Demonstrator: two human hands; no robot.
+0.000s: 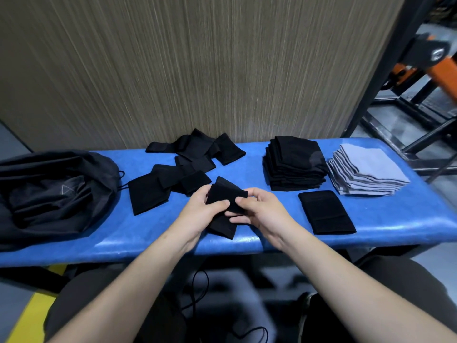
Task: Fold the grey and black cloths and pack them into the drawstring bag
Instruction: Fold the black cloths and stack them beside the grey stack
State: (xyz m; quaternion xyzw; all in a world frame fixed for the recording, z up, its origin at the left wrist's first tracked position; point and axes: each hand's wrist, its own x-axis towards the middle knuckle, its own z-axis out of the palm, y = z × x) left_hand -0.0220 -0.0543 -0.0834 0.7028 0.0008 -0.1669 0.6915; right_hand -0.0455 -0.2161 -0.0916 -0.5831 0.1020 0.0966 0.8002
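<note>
1. Far left: one black drawstring bag of thin fabric [49, 191] lies slumped on the long blue padded bench [153, 233], its cord showing at the right edge. I cannot tell whether anything is packed inside.
2. Left of centre: a loose scatter of small flat black cloths [188, 164], overlapping from mid-bench to the far edge. Roughly eight to ten pieces; overlaps stop an exact count. They look like the pile waiting to be handled.
3. Centre, near edge: the left hand [200, 211] and right hand [262, 214] hold one black cloth in hand [226, 194] just above the bench. Both hands have fingers curled and thumbs pinching the cloth, which is part-folded and angled; a lower flap hangs toward the near edge.
4. Right of centre: one tall stack of folded black cloths [294, 164], many layers, uncountable from here. Just nearer lies one single folded black cloth [326, 211], flat and apart from the stack.
5. Far right: one fanned stack of folded grey cloths [368, 172], perhaps ten layers, beside the black stack.
6. Progress, as a judgement: grey folding looks done, black folding well along, with the scatter remaining. Packing the stacks into the bag looks largely ahead.
</note>
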